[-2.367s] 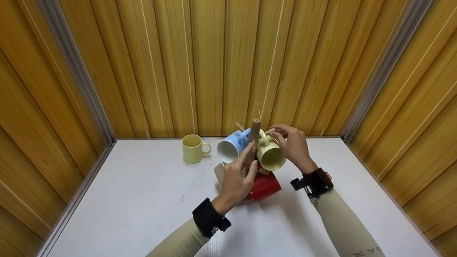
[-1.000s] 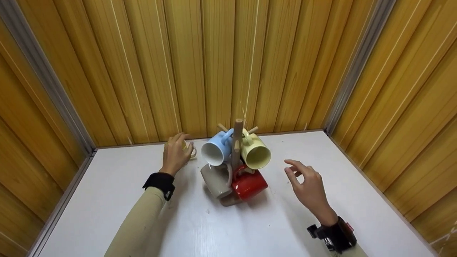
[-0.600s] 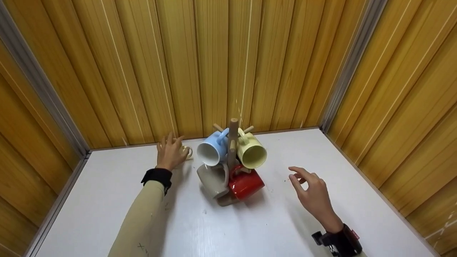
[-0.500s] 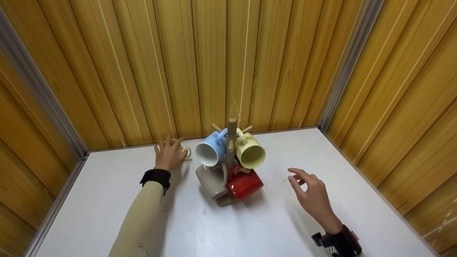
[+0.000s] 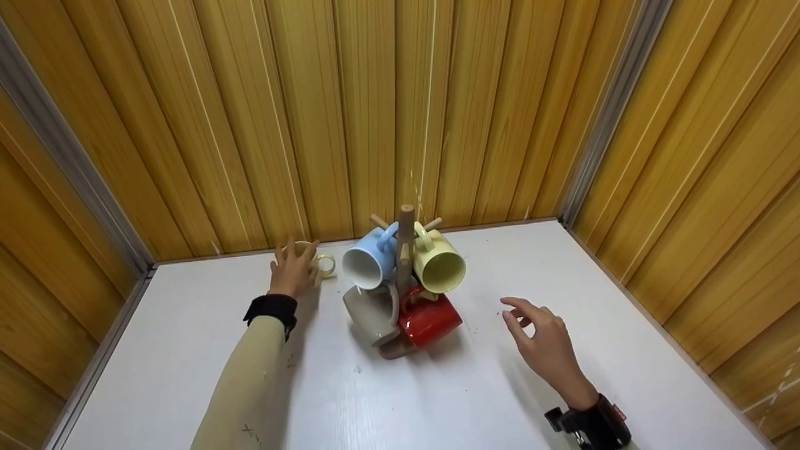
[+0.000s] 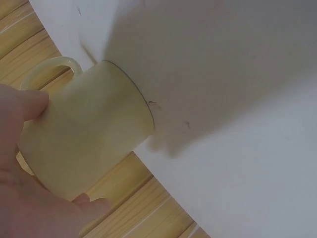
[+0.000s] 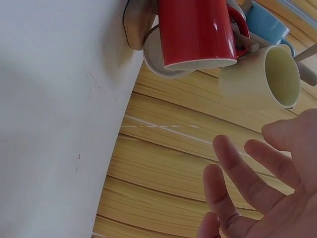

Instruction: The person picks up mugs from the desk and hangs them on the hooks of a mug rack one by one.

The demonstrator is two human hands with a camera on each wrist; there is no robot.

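Observation:
At the table's back left stands a pale yellow mug (image 5: 325,266), its handle pointing right. My left hand (image 5: 291,275) is spread over the near side of this mug, partly covering it in the head view. In the left wrist view the thumb (image 6: 33,105) lies against the mug's wall near the handle, while other fingers (image 6: 96,208) reach straight past its far side. My right hand (image 5: 547,344) hovers over the table at right with loosely bent fingers and nothing in it. Nearest to it is another yellow mug (image 7: 257,74), hanging on a wooden mug tree (image 5: 406,219).
The mug tree stands mid-table and also bears a blue mug (image 5: 370,257), a grey mug (image 5: 370,315) and a red mug (image 5: 431,320). Bare pegs (image 5: 378,220) stick out at its back. Wood-patterned walls (image 5: 362,112) border the white table (image 5: 387,412).
Both hands have left the mug tree and the hung yellow mug. My left hand has moved left to the standing yellow mug, its fingers spreading; my right hand has drawn back toward the right.

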